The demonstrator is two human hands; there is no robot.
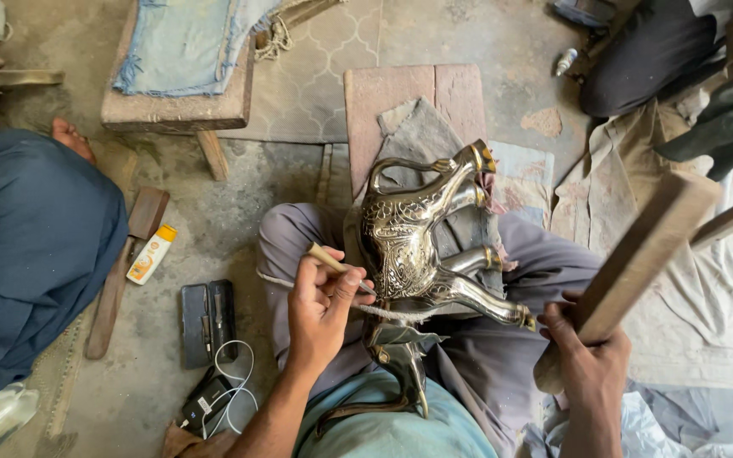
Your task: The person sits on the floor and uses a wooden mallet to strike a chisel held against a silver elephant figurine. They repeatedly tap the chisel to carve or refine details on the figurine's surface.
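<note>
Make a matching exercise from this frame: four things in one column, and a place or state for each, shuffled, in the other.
Things:
1. left hand
2. right hand
3. metal animal figure
4. small orange-capped bottle

Places or states:
A. lying on the floor beside a wooden stick
B. resting across the person's lap
C. pinching a thin chisel against the engraved metal
D. gripping a wooden block raised to the right

Pairs: 1-C, 2-D, 3-B, 4-A
</note>
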